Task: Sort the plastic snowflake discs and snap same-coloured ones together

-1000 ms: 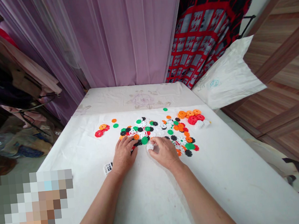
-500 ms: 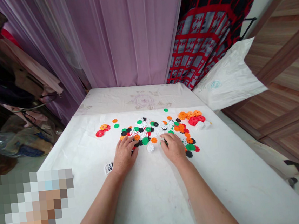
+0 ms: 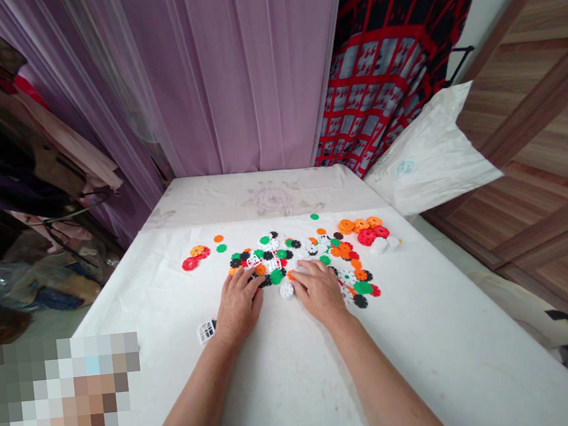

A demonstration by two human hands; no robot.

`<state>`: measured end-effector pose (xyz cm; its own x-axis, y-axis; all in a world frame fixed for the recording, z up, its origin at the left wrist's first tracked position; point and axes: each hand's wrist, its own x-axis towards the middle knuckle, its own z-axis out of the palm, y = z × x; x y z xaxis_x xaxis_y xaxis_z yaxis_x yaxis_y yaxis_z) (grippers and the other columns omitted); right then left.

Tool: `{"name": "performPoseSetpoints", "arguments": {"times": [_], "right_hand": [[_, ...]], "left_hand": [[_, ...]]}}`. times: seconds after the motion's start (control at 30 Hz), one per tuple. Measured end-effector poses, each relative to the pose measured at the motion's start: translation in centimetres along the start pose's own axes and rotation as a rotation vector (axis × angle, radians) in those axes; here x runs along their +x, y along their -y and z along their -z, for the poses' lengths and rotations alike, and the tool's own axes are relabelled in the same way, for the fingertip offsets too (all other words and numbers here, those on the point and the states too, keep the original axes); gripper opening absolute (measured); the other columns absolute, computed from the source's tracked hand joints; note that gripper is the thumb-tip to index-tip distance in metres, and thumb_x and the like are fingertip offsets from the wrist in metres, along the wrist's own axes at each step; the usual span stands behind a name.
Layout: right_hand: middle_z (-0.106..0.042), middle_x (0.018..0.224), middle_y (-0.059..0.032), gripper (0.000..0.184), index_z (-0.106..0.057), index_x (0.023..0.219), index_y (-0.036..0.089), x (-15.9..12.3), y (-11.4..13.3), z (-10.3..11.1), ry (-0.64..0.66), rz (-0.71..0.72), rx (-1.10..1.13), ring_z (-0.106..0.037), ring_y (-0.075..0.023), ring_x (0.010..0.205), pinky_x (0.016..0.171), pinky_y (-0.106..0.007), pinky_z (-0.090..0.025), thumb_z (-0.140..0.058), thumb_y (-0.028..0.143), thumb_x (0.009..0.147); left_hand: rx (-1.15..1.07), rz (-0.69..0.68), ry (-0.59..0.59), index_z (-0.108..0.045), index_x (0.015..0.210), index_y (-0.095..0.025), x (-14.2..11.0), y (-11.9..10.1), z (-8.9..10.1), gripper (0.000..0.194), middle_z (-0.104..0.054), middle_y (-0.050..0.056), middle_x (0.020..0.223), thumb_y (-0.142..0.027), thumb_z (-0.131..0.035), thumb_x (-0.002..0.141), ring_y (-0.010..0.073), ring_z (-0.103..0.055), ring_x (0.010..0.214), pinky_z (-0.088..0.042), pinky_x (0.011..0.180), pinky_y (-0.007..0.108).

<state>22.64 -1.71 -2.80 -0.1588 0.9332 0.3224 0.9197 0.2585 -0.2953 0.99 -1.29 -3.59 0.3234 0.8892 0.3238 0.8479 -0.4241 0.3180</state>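
Note:
Many flat, notched plastic discs in green, black, white, orange and red lie in a loose spread on the white-covered table (image 3: 291, 386). My left hand (image 3: 240, 304) rests at the near left side of the spread, fingers stretched over some black discs. My right hand (image 3: 319, 290) lies over the middle, its fingertips at an orange disc (image 3: 291, 275); the fingers are extended. Between my hands sits a white disc (image 3: 286, 290). White window-like grid pieces (image 3: 254, 261) lie among the discs. What is under my palms is hidden.
Stacked orange discs (image 3: 346, 226) and red discs (image 3: 366, 236) sit at the right back. A small red and orange group (image 3: 190, 263) lies left. One white grid piece (image 3: 207, 331) is by my left forearm. A white bag (image 3: 429, 159) hangs at the table's right edge.
My right hand has moved left, toward the middle of the spread, uncovering white discs on its right. My left hand stays nearly in place. The view has tilted slightly.

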Motion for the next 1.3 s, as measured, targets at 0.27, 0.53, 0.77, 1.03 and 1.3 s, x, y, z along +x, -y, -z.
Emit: {"name": "performPoseSetpoints", "arguments": {"times": [0.27, 0.53, 0.77, 1.03, 1.3], "right_hand": [[-0.061, 0.125, -0.0065, 0.026, -0.072, 0.109, 0.033, 0.2, 0.5, 0.0, -0.021, 0.021, -0.021, -0.048, -0.0264, 0.114, 0.092, -0.041, -0.038, -0.055, 0.023, 0.091], [-0.067, 0.116, -0.0033, 0.016, -0.073, 0.089, 0.028, 0.0, 0.3, -0.8, -0.098, -0.05, -0.011, -0.053, -0.0247, 0.109, 0.09, -0.038, -0.038, -0.06, 0.019, 0.086], [-0.071, 0.094, -0.003, 0.013, -0.07, 0.085, 0.026, -0.6, 0.3, -0.9, -0.134, -0.069, -0.01, -0.057, -0.0223, 0.095, 0.083, -0.036, -0.037, -0.06, 0.019, 0.086], [-0.069, 0.088, -0.0033, 0.012, -0.069, 0.08, 0.024, -0.9, 0.0, -1.2, -0.169, -0.115, -0.036, -0.057, -0.0219, 0.09, 0.08, -0.034, -0.036, -0.059, 0.018, 0.083], [-0.069, 0.093, -0.0031, 0.019, -0.074, 0.09, 0.026, -1.0, 0.3, -0.2, -0.106, -0.093, -0.052, -0.056, -0.0216, 0.093, 0.079, -0.033, -0.035, -0.057, 0.018, 0.085]], "left_hand": [[-0.011, -0.001, -0.016, -0.066, 0.119, -0.026, -0.1, 0.1, -0.2, 0.033, -0.061, 0.008, 0.134, -0.023, -0.049, 0.091, 0.0292, -0.048, 0.132, -0.037, 0.11, 0.055], [0.03, -0.03, -0.068, -0.066, 0.119, -0.029, -0.4, 0.9, -1.2, 0.035, -0.062, 0.005, 0.133, -0.019, -0.049, 0.089, 0.0279, -0.051, 0.129, -0.042, 0.108, 0.055], [0.044, -0.027, -0.056, -0.067, 0.118, -0.029, -0.2, 0.7, -1.0, 0.036, -0.063, 0.007, 0.133, -0.018, -0.049, 0.088, 0.0287, -0.052, 0.128, -0.041, 0.108, 0.056], [0.084, -0.052, -0.072, -0.066, 0.119, -0.026, 0.0, 0.2, -0.8, 0.037, -0.061, 0.008, 0.136, -0.017, -0.046, 0.09, 0.0283, -0.049, 0.131, -0.036, 0.111, 0.057], [0.137, -0.153, 0.06, -0.059, 0.13, -0.03, 0.5, -0.8, 0.3, 0.047, -0.058, 0.004, 0.14, -0.012, -0.042, 0.091, 0.0252, -0.047, 0.134, -0.032, 0.114, 0.055]]}}
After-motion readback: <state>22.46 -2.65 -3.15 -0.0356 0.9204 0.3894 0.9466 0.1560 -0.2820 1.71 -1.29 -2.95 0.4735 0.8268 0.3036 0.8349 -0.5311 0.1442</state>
